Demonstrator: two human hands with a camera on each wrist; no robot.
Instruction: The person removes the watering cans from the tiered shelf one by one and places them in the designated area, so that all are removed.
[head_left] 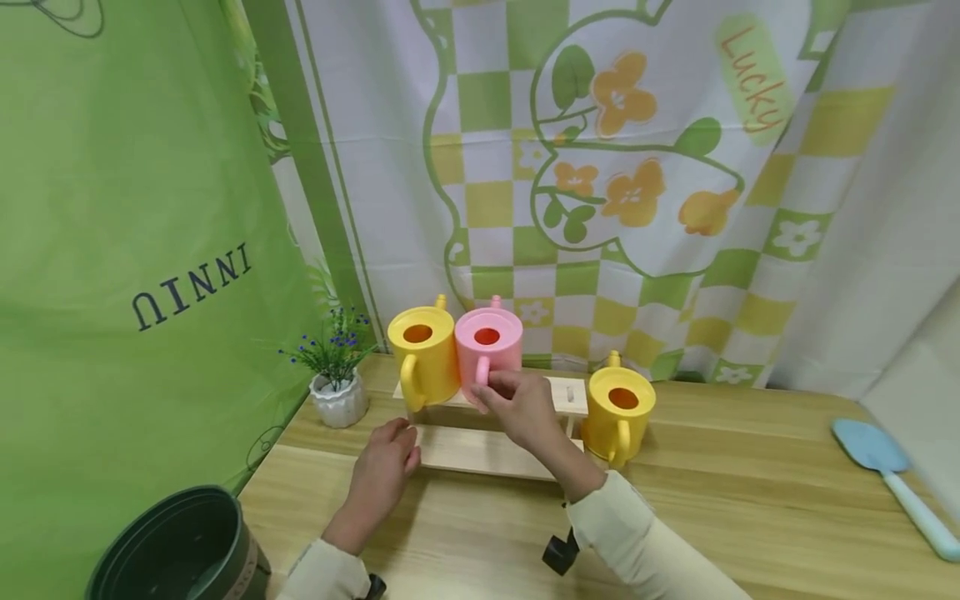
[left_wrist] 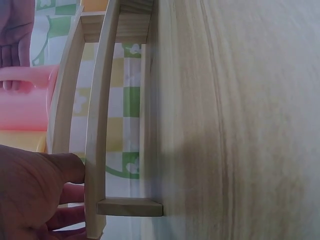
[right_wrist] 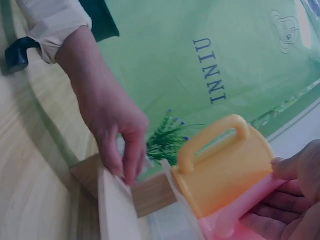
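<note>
A pink watering can (head_left: pixel 501 354) stands on the upper board of a small two-tier wooden shelf (head_left: pixel 487 452), right against a yellow watering can (head_left: pixel 438 367). My right hand (head_left: pixel 523 410) holds the pink can by its handle; in the right wrist view, fingers (right_wrist: pixel 280 212) bend around that pink handle. At the shelf's left end, my left hand (head_left: pixel 382 467) pinches the lower board. The left wrist view has the thumb (left_wrist: pixel 70 167) on one side of this board and the other fingers behind it. Another yellow watering can (head_left: pixel 621 412) stands beside the shelf's right end.
A small white pot with a blue-flowered plant (head_left: pixel 337 400) stands left of the shelf. Near the table's front left is a dark green bucket (head_left: pixel 255 567). A light blue toy shovel (head_left: pixel 873 446) lies at the far right. Patterned curtain (head_left: pixel 487 200) hangs behind the table.
</note>
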